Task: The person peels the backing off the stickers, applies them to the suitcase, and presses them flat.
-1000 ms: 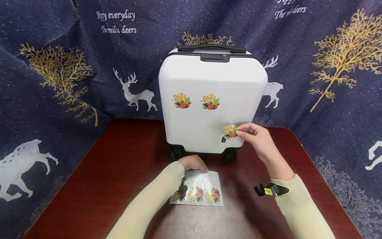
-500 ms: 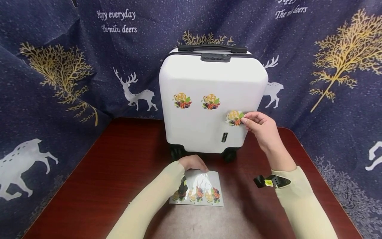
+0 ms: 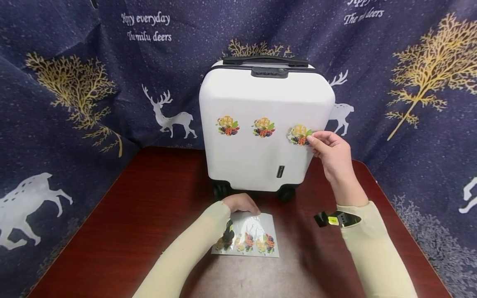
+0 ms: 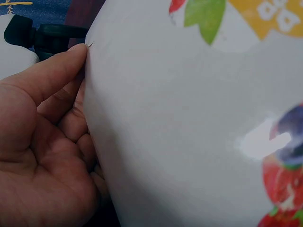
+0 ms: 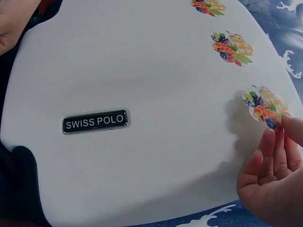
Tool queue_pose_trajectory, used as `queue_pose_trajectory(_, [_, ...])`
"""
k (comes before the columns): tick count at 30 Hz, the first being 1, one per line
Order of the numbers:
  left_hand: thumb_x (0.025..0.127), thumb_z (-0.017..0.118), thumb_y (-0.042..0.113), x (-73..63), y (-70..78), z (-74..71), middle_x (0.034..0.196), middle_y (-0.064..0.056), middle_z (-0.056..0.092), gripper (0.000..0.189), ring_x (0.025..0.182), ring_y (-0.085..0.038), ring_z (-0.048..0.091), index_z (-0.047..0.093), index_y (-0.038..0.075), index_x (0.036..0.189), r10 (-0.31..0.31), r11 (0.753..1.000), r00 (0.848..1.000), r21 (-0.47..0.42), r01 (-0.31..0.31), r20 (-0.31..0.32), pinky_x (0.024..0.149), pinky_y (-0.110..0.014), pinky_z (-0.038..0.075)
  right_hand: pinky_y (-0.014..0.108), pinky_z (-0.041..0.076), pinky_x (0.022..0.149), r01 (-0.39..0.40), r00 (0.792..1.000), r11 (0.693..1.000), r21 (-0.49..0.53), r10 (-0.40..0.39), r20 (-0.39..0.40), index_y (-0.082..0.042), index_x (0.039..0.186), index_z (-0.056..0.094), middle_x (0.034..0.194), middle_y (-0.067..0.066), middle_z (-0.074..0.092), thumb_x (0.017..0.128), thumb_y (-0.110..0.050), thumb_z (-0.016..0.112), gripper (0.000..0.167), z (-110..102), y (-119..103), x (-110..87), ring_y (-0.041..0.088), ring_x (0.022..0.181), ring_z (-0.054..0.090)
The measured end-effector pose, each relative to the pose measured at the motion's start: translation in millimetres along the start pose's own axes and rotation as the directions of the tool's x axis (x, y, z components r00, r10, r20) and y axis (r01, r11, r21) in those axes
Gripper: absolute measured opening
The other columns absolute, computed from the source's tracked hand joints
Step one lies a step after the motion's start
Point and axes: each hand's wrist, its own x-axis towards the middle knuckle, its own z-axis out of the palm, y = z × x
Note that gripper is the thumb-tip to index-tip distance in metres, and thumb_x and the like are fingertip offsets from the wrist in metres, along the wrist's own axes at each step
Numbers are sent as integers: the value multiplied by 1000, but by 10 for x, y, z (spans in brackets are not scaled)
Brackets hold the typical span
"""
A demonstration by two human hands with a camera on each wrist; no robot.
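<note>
My right hand (image 3: pixel 333 154) pinches a fruit sticker (image 3: pixel 299 135) by its right edge, in front of the white suitcase (image 3: pixel 246 159). In the right wrist view thumb and fingertips grip that sticker (image 5: pixel 264 105), and a shadow falls beside it; whether it touches the shell I cannot tell. Two matching stickers, a left one (image 3: pixel 227 126) and a middle one (image 3: pixel 263 127), lie flat on the suitcase in a row with it. Lower down, my left hand (image 3: pixel 242 203) holds the far edge of a glossy sticker sheet (image 3: pixel 257 225); the left wrist view shows the thumb pinching the sheet's edge (image 4: pixel 102 113).
The suitcase stands upright on a dark red table (image 3: pixel 160 207), with a black handle (image 3: pixel 265 61) on top and black wheels below. Its SWISS POLO badge (image 5: pixel 95 121) sits low on the front. A blue deer-print cloth (image 3: pixel 179 74) hangs behind.
My right hand has raised the sticker from beside the badge, up and slightly right, level with the other two stickers. The left hand and the sheet have stayed put.
</note>
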Motion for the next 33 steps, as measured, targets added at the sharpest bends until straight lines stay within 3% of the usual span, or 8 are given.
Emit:
queue_pose_trajectory(11, [89, 76, 27, -3, 4, -7, 120, -7, 76, 25, 99, -14, 65, 81, 11, 108, -1, 1000, 1000, 9, 1, -6, 90, -29, 53, 17, 44, 57, 20, 983, 999, 36, -13, -182, -20, 72, 73, 63, -11, 70, 91, 2, 71, 30, 61, 51, 39, 5, 60, 58])
queue_pose_trajectory(26, [89, 77, 25, -15, -1, 3, 118, -7, 77, 24, 95, -13, 65, 81, 10, 108, -4, 1000, 1000, -26, 4, -10, 88, -27, 52, 17, 46, 58, 90, 958, 995, -49, -100, -267, -26, 70, 72, 63, -16, 70, 89, -2, 77, 30, 185, 152, 42, 0, 57, 59])
queue_pose_trajectory(33, [89, 77, 27, 13, -14, 14, 118, -6, 77, 24, 98, -14, 65, 81, 12, 108, -8, 1000, 1000, -16, 8, -12, 91, -29, 53, 16, 47, 59, 132, 940, 978, -161, -175, -293, -29, 69, 70, 61, -20, 66, 88, -5, 79, 32, 227, 151, 38, -1, 58, 55])
